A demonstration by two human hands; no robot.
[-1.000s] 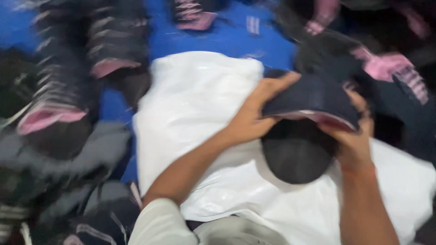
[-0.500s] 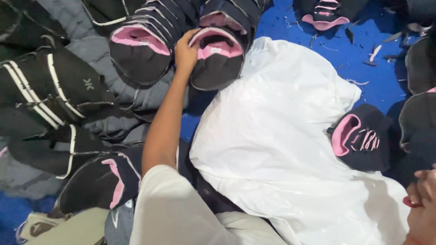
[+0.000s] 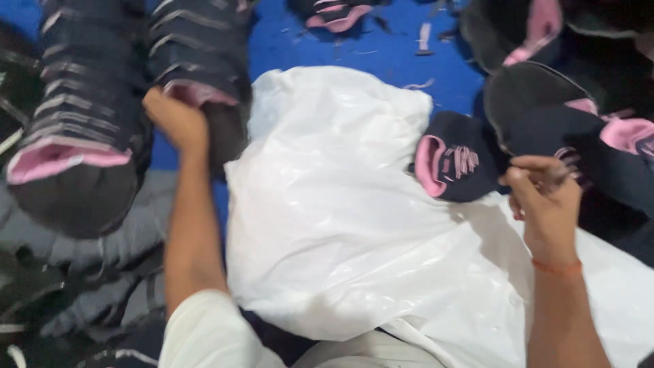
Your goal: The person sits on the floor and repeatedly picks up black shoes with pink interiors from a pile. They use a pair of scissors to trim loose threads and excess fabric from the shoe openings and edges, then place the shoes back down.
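Note:
My left hand (image 3: 174,119) grips the end of a stack of dark caps with pink lining (image 3: 201,65) at the upper left. My right hand (image 3: 545,194) is closed on the edge of a dark cap with a pink brim (image 3: 586,136) at the right. A single dark cap with a pink inside (image 3: 453,163) lies on a large white plastic bag (image 3: 340,218) that covers my lap between the two arms.
A second long stack of nested caps (image 3: 75,136) lies at far left. More dark and pink caps (image 3: 524,34) pile at the upper right, and one (image 3: 334,13) sits at the top. Blue sheet (image 3: 381,51) with scraps lies beneath. Grey and black fabric (image 3: 75,272) is at lower left.
My left hand stays on the cap stack as the view shifts. My right hand has come up into view and closed on a cap at the right.

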